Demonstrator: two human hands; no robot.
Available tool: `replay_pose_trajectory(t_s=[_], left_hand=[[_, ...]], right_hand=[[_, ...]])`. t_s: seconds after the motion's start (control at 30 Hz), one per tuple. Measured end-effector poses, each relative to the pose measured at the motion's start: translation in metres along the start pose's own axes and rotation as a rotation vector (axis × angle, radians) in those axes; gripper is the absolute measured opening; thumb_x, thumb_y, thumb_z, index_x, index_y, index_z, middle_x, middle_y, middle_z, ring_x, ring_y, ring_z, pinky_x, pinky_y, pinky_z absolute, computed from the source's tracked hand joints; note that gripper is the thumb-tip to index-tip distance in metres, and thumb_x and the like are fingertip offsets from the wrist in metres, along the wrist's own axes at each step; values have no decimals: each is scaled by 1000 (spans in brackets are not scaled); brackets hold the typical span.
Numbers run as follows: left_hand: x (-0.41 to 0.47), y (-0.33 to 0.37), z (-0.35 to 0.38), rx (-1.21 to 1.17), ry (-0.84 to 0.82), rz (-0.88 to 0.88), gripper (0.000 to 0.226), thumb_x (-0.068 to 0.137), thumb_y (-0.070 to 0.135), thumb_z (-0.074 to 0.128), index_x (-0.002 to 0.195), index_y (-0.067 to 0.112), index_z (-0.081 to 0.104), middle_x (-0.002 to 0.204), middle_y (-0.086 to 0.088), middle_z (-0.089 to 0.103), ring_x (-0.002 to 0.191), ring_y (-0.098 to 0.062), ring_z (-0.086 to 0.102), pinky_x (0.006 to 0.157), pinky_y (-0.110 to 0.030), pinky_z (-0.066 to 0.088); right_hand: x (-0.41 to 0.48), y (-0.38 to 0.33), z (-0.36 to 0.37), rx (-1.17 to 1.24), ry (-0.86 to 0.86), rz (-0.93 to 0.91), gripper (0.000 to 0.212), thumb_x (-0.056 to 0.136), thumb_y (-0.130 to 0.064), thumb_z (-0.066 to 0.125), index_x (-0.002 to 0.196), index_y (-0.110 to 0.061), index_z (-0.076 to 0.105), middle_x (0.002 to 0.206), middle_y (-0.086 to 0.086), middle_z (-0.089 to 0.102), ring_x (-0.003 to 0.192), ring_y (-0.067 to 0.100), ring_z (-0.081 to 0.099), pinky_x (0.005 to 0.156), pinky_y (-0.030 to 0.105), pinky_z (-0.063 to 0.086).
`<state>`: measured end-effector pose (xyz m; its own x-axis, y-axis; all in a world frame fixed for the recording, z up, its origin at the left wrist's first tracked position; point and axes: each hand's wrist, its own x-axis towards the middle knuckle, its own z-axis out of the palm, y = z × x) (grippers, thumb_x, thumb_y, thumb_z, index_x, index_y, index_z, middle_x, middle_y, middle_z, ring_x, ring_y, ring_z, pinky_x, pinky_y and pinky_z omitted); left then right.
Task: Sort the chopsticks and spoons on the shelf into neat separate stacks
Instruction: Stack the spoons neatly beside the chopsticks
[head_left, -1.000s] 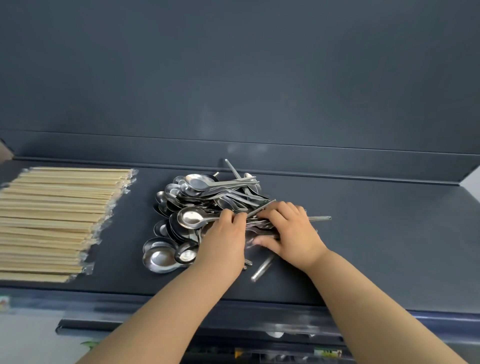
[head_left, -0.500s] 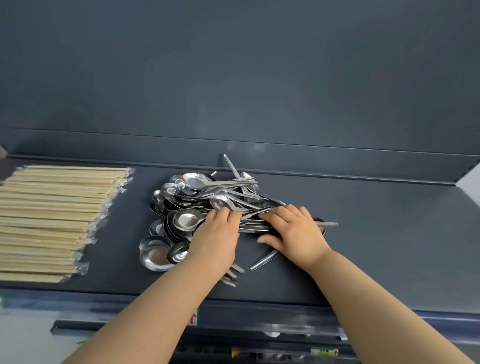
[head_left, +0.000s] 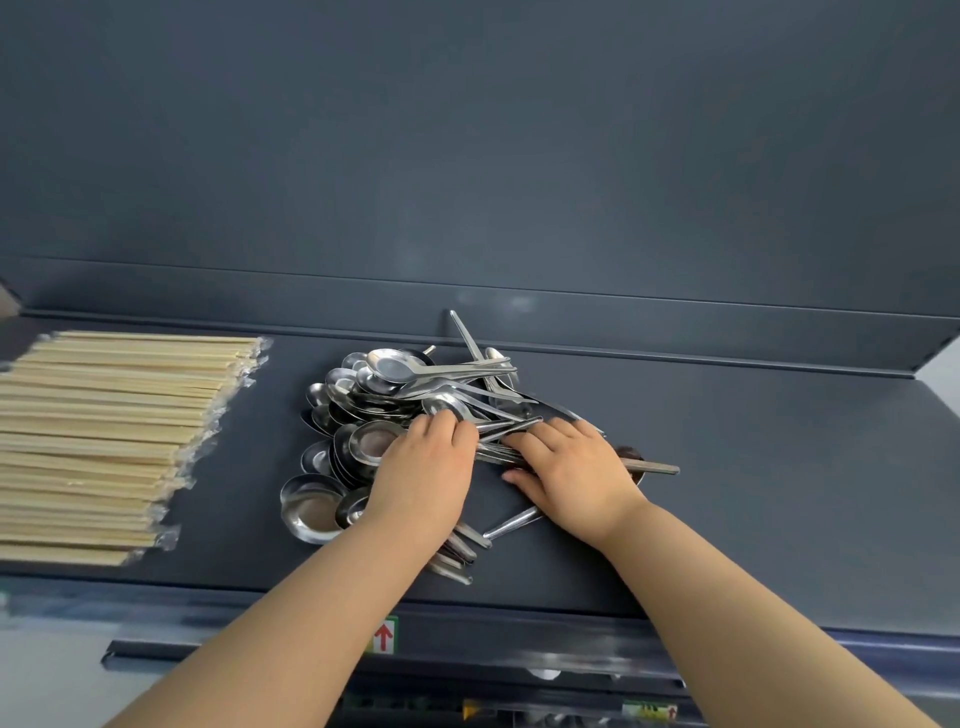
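Observation:
A heap of steel spoons (head_left: 395, 395) lies in the middle of the dark shelf (head_left: 753, 467), bowls mostly to the left, handles fanning right and toward me. My left hand (head_left: 423, 478) rests palm down on the handles beside the bowls, fingers curled over them. My right hand (head_left: 571, 470) lies flat on the handles just to the right, its fingertips almost meeting the left hand's. One handle (head_left: 657, 467) sticks out to the right from under it. Wrapped wooden chopsticks (head_left: 104, 441) form a flat stack at the left, apart from the spoons.
The shelf's back wall (head_left: 519, 182) rises right behind the spoons. Bare shelf surface stretches to the right of my right hand. The shelf's front edge (head_left: 519, 618) runs below my forearms, with a red arrow sticker (head_left: 383, 636) on it.
Both hands pressed the spoon handles together and shifted slightly left with the pile; the lowest handles now poke out toward me under my left wrist. The chopsticks have not moved.

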<state>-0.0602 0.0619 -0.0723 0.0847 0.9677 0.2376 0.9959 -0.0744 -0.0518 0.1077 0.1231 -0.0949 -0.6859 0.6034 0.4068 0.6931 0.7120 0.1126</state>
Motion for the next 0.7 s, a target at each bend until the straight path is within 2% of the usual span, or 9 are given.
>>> replay_pose_trajectory(t_s=[0.07, 0.2, 0.27, 0.33, 0.4, 0.47, 0.53, 0.6, 0.7], left_hand=[[-4, -5, 7, -40, 7, 3, 40, 47, 13, 90, 75, 16, 61, 71, -2, 56, 59, -22, 56, 44, -29, 41], [-5, -8, 3, -29, 50, 19, 39, 45, 3, 84, 75, 14, 60, 68, -3, 56, 58, -23, 56, 47, -30, 44], [-4, -12, -1, -36, 80, 13, 38, 43, 0, 80, 73, 12, 60, 66, -4, 55, 54, -24, 55, 47, -28, 44], [-3, -17, -9, -52, 91, 19, 35, 50, 5, 82, 78, 12, 62, 70, -4, 55, 56, -25, 57, 50, -30, 44], [-1, -26, -21, -115, 88, -1, 34, 71, 25, 78, 99, 15, 62, 90, -4, 59, 79, -27, 62, 67, -36, 46], [0, -42, -39, -185, 1, -118, 44, 87, 45, 59, 124, 22, 53, 117, 0, 53, 108, -24, 53, 87, -37, 40], [-3, -64, -49, -205, -69, -236, 46, 90, 51, 49, 129, 25, 48, 125, 2, 47, 117, -21, 47, 94, -36, 39], [-8, -84, -50, -207, -177, -317, 41, 91, 48, 50, 126, 25, 50, 123, 0, 49, 113, -21, 49, 95, -38, 43], [-15, -92, -43, -263, -311, -367, 38, 88, 45, 57, 120, 25, 55, 121, -1, 51, 108, -19, 53, 93, -38, 45]], right_hand=[[4, -3, 2, -17, -20, 3, 36, 83, -41, 39, 90, -21, 68, 76, -6, 64, 70, 19, 62, 65, 27, 45], [9, -7, 3, -18, -33, 8, 33, 87, -33, 37, 87, -19, 66, 71, -3, 63, 65, 22, 60, 67, 31, 30], [12, -12, -1, 19, -33, 12, 32, 89, -33, 36, 88, -18, 65, 72, -4, 65, 64, 21, 62, 66, 32, 37], [16, -15, -6, 64, -19, -6, 24, 87, -31, 45, 87, -17, 64, 70, -3, 64, 59, 22, 62, 54, 26, 44], [21, -14, -12, 86, -59, 24, 12, 74, -21, 70, 83, -15, 63, 65, -1, 62, 51, 24, 59, 41, 23, 40], [22, -10, -14, 96, -117, 130, 26, 62, -16, 81, 81, -14, 63, 65, 0, 63, 49, 26, 59, 38, 24, 39], [22, -5, -22, 121, -100, 277, 19, 77, -20, 72, 91, -12, 62, 76, 4, 66, 60, 32, 63, 46, 30, 43], [20, 4, -28, 154, -134, 404, 21, 96, -30, 47, 105, -14, 58, 93, 4, 65, 79, 33, 63, 59, 33, 43], [9, 8, -39, 280, -193, 426, 30, 99, -35, 34, 107, -19, 57, 99, -1, 59, 89, 27, 57, 68, 33, 44]])
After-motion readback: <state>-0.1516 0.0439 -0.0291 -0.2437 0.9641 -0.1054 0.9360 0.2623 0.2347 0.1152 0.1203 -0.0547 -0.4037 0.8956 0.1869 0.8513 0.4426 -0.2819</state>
